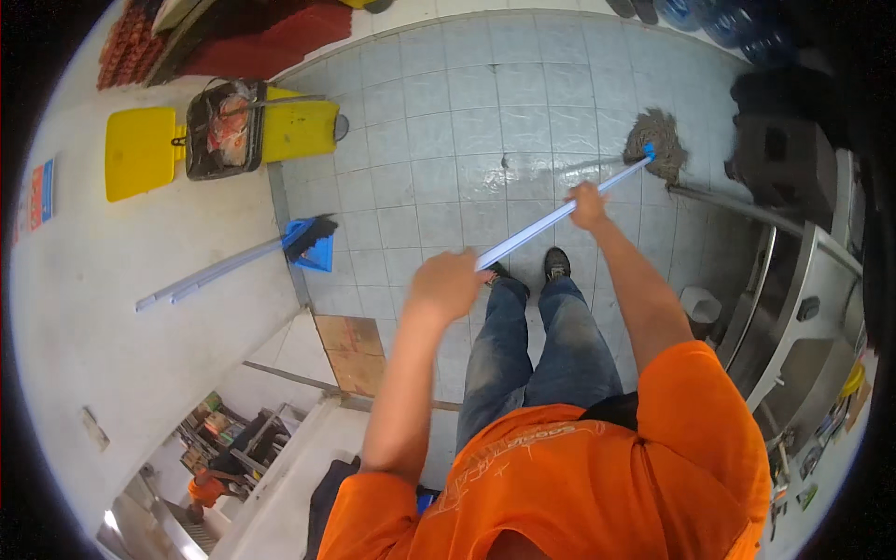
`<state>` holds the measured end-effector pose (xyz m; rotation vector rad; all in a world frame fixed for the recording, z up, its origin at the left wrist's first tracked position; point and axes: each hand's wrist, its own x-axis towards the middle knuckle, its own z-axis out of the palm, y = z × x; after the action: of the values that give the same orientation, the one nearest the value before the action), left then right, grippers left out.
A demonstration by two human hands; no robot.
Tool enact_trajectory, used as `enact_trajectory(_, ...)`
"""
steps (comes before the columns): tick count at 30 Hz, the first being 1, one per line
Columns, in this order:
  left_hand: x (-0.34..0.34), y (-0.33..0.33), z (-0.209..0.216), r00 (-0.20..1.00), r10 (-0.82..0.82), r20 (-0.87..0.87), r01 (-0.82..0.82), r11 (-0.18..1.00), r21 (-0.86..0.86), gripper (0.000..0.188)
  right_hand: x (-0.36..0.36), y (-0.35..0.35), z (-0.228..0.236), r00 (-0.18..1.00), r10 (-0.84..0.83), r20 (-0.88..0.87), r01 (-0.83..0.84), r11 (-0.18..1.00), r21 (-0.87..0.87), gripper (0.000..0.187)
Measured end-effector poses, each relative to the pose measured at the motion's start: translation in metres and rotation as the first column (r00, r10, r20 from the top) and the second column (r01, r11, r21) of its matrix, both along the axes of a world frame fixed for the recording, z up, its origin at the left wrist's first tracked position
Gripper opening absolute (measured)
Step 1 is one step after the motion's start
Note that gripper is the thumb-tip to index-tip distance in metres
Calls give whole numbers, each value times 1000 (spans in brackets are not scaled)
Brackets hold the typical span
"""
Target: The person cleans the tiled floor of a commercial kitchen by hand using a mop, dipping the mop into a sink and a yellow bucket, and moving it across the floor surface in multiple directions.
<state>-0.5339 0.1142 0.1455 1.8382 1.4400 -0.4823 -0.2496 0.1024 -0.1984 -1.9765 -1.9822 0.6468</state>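
Note:
A mop handle [534,230], white-blue and slim, slants across in front of me from lower left to upper right. Around its near end my left hand [450,283] is closed. Further along the shaft my right hand [587,205] wraps it as well. At the far end a blue socket joins the grey-brown string mop head [663,140], which lies spread on the tiled floor [420,140] to the far right. The tiles near it look shiny.
Against the left wall stand a yellow bin [299,126] with its lid up and a blue dustpan [319,254] with a broom. Cardboard [353,355] lies on the floor at left. To the right are a dark box [784,163], a white bucket [698,306] and a metal counter [793,373].

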Motion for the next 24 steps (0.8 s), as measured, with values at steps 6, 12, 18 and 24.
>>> enact_trajectory(6,-92,10,169,828,250,-501,-136,958,254,20,-266,79,73,730,435,-527,-280,894,350,11)
enact_trajectory(12,-59,80,133,793,144,-592,266,792,549,27,-395,218,67,743,346,-573,-371,925,78,15)
enact_trajectory(18,-43,99,174,854,-17,-520,242,898,368,24,-328,197,110,721,443,-533,-455,883,118,14)
enact_trajectory(24,7,85,219,927,-172,-334,179,984,-12,27,-148,27,134,794,188,-578,-79,975,207,14)
